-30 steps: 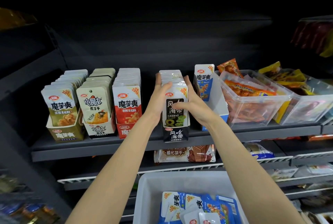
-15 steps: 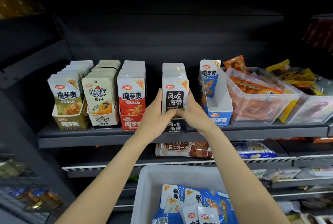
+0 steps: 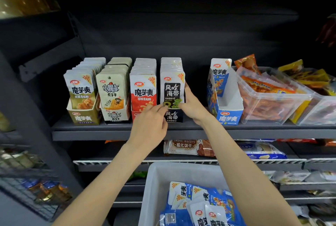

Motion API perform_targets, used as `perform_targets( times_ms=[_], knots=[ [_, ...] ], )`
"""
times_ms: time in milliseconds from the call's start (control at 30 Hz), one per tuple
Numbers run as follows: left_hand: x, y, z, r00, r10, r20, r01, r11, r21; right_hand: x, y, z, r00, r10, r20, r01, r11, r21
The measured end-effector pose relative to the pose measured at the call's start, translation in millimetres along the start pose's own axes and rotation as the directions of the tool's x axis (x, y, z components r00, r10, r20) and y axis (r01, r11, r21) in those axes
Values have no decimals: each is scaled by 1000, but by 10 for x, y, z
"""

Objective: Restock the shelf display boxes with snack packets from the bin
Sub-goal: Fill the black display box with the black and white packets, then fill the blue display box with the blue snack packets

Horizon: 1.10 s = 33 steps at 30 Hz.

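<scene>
A black display box (image 3: 174,115) full of black-and-white kelp packets (image 3: 172,87) stands on the dark shelf (image 3: 109,131), pushed against the red box (image 3: 143,98). My right hand (image 3: 192,106) grips the black box's right side, thumb on the front packet. My left hand (image 3: 151,125) is in front of the box's lower left corner, its fingertips at the front packet's bottom edge. To the right stands a blue display box (image 3: 226,111) holding only a few blue packets. Below, a white bin (image 3: 160,180) holds several blue packets (image 3: 203,205).
Olive (image 3: 83,102) and white (image 3: 114,98) full display boxes sit at the shelf's left. Clear tubs (image 3: 272,102) of orange and yellow snacks stand at the right. A gap lies between the black and blue boxes. Lower shelves carry biscuit packs (image 3: 189,146).
The black box has slid left until it meets the red box, widening the gap to the blue box. Both hands dropped from the packets' tops to the box's lower front.
</scene>
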State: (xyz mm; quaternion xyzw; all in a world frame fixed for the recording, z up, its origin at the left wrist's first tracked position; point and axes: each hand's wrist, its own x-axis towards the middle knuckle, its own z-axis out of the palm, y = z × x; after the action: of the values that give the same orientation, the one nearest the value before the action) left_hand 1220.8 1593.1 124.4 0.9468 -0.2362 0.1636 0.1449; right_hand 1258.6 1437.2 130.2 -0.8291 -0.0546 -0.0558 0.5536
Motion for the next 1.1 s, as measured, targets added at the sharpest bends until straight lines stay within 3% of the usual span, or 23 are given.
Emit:
perform_targets(
  times_ms=[267, 533, 1100],
  knots=[
    [-11, -194, 54, 984, 62, -167, -60, 998, 17, -73, -6, 83, 1000, 2, 1, -2, 999, 38],
    [7, -405, 208, 965, 153, -212, -176, 980, -92, -35, 95, 133, 999, 16, -50, -12, 997, 78],
    [117, -486, 296, 932, 157, -327, -182, 982, -46, 62, 101, 308, 992, 41, -116, -33, 997, 76]
  ],
)
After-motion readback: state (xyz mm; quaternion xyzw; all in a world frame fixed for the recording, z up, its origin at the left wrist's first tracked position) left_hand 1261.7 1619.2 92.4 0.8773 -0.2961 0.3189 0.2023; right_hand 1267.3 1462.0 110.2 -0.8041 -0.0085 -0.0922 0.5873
